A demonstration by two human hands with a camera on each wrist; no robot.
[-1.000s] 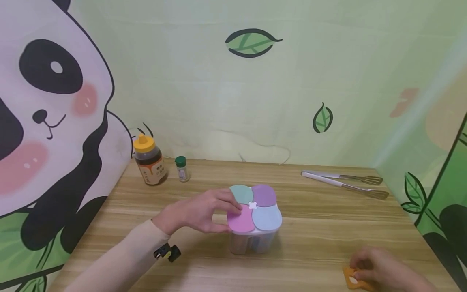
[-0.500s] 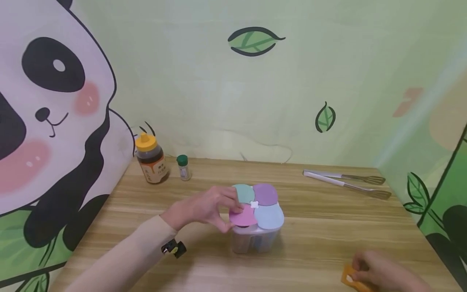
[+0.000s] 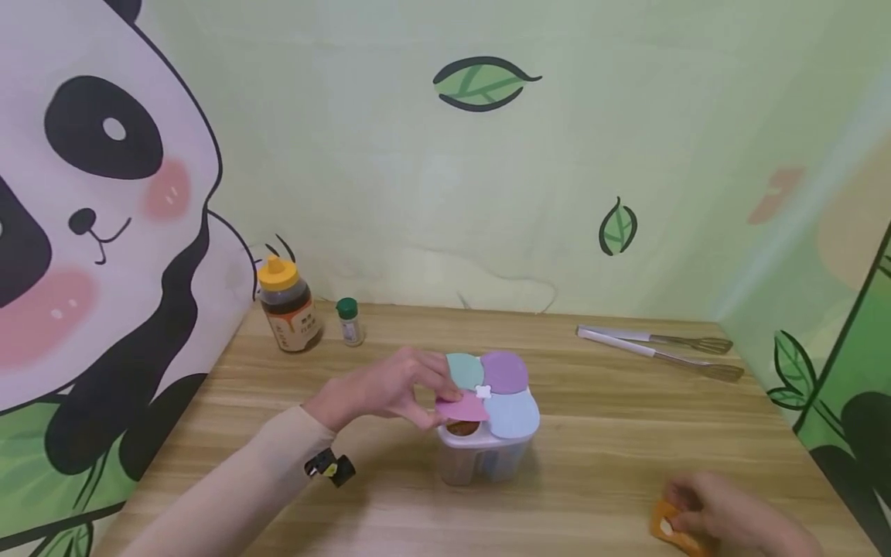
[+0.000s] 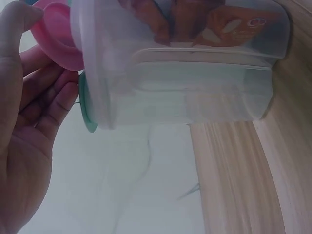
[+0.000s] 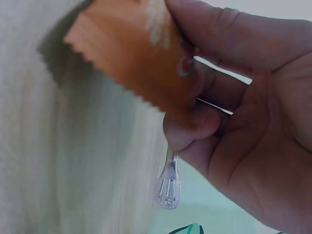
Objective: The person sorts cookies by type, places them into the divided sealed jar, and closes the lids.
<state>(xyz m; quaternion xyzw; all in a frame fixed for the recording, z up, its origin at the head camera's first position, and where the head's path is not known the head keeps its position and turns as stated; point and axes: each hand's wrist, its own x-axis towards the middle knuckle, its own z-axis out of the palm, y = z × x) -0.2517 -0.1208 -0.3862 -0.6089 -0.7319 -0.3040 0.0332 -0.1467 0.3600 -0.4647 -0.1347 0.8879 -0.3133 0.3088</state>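
My left hand [image 3: 393,391] pinches the pink lid [image 3: 465,407] of a clear plastic storage container [image 3: 480,466], tilting it up off its round opening. In the left wrist view my thumb and fingers hold the pink lid's edge, and orange packets [image 4: 239,27] show through the clear wall. Green [image 3: 465,370], purple [image 3: 505,372] and light blue [image 3: 513,415] lids lie flat on the other sections. At the front right my right hand [image 3: 731,510] pinches an orange packet [image 5: 124,44] with zigzag edges, low over the table.
A honey bottle [image 3: 292,321] with a yellow cap stands at the back left, beside a small green-capped shaker [image 3: 349,323]. White-handled tongs [image 3: 626,343] lie at the back right. A patterned cloth wall [image 3: 390,170] rises behind the wooden table [image 3: 592,449].
The pink lid has gone from flat to tilted up in my left hand's grip, uncovering the opening below. My right hand keeps its packet with only a slight shift.
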